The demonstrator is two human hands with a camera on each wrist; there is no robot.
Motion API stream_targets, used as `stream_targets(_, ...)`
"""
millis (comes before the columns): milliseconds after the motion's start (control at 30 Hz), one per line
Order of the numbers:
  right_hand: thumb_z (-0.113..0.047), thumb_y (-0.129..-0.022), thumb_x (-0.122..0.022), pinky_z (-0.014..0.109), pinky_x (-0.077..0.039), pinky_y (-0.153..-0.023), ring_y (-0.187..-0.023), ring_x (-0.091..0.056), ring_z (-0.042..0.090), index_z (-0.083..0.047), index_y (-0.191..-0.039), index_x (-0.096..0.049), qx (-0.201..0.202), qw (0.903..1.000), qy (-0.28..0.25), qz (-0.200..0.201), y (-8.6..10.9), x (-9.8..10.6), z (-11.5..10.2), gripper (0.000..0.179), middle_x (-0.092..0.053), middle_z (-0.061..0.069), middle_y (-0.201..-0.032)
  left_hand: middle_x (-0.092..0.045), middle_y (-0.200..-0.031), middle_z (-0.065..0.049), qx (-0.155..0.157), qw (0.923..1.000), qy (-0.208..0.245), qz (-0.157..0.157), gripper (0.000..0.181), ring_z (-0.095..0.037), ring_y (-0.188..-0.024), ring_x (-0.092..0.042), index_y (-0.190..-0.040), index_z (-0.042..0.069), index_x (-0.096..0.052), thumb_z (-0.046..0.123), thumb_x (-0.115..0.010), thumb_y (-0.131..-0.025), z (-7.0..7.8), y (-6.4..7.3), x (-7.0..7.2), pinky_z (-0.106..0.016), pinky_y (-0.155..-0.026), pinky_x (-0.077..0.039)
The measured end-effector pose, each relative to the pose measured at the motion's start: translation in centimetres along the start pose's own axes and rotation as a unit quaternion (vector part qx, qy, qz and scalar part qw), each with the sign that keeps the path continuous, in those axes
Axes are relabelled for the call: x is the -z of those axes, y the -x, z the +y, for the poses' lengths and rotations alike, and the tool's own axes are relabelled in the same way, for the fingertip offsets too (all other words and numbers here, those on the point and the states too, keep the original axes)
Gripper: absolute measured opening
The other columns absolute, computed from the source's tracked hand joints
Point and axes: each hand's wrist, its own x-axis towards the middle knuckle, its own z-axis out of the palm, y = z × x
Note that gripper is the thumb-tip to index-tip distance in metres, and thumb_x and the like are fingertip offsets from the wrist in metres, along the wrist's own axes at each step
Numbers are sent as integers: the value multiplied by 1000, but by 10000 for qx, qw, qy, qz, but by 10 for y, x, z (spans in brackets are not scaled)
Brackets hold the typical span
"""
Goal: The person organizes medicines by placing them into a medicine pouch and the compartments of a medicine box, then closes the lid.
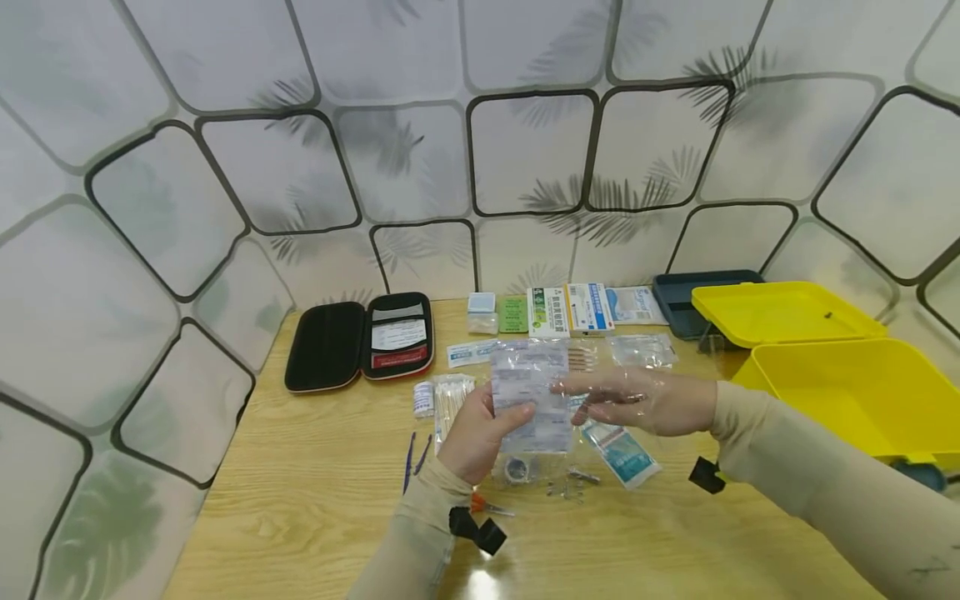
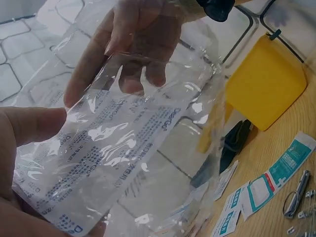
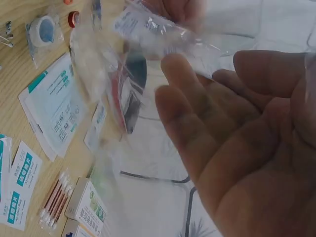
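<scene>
Wood-grain worktop (image 1: 315, 500) carries the whole layout. Far right: bright yellow plastic box (image 1: 885, 400), lid swung back. Far left: black zip case (image 1: 324, 346), lying open flat. Slate-blue shallow tray (image 1: 678, 302) at rear, just beside the yellow lid. Right hand (image 1: 652, 402): fingers extended and parted, grip loose, no hold on anything evident; loose clear film overlaps it, whether hand is inside or behind the film cannot be told. Left hand (image 1: 477, 433): grip closed, thumb on the face and fingers behind a clear plastic packet of white strips with blue print (image 1: 531, 383). Packet is raised above the worktop, roughly upright, right fingertips near its right edge; contact uncertain. On the worktop, right of packet: teal-and-white flat sachet (image 1: 624, 454). Left: dark blue tweezers (image 1: 408, 462), splayed. Near side: bagged white tape roll (image 1: 517, 469), metal nail clipper (image 1: 583, 476), scattered small metal safety pins (image 1: 566, 492).
</scene>
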Motion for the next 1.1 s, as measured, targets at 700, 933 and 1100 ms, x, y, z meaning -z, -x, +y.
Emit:
stream_targets(700,-8,-104,-37,33,-52,-89,-100,-62,17,-3,-145,-39,537,9983,7,-225,-2,-4,2,41,-47,17,-141,-62,-122,-12,180,9969,320,-697,50,-23,-105,-63,-139,1,-41,3,-58,-93,2,4,2,-40,-88,-53)
stream_targets(933,-9,-105,-33,35,-53,-86,-98,-63,17,-4,-149,-31,661,9975,201,-155,-1,-6,1,44,-43,20,-141,-59,-128,-16,400,9963,272,-711,49,-23,-106,-63,-142,-1,-37,5,-54,-96,0,4,4,-40,-88,-53)
stream_targets(1100,-15,-106,-35,38,-52,-89,-99,-63,14,-12,-149,-33,289,9981,477,259,5,-2,0,44,-47,15,-138,-58,-128,-18,226,9985,455,-222,45,-26,-107,-63,-140,-2,-38,5,-51,-98,5,3,11,-41,-89,-53)
